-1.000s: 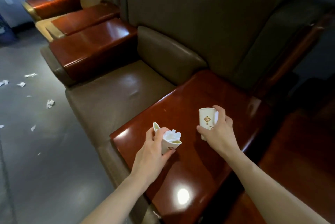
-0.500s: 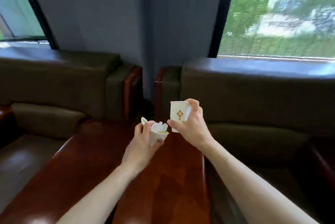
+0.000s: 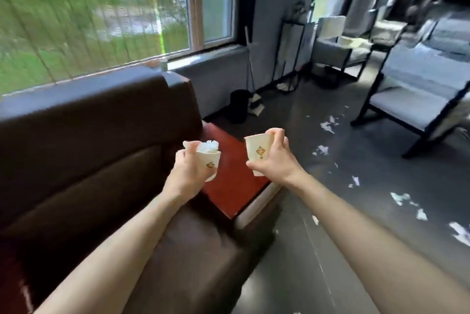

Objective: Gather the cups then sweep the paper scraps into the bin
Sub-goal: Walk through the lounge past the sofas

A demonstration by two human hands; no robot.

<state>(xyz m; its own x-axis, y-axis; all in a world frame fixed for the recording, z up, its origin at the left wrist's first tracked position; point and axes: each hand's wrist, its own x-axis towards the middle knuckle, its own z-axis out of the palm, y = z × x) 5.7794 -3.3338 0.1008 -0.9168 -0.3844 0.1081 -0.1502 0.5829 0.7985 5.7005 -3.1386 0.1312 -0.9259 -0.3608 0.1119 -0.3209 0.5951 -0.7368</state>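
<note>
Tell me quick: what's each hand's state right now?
Left hand: closed, holding the squashed cup with paper in it.
Right hand: closed, holding the other cup.

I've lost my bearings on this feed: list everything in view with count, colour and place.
crushed cup: one, white, tissue inside, in left hand
intact cup: one, white, in right hand
paper scraps: many, white, strewn on the floor at right
sofa: one, dark brown, left
wooden armrest: one, red-brown, at the sofa's end
bin: one, black, past the armrest
broom: one, blurred, beside the bin
chairs: two, grey, black frames, far right
left hand: grips the crushed cup
right hand: grips the intact cup
</note>
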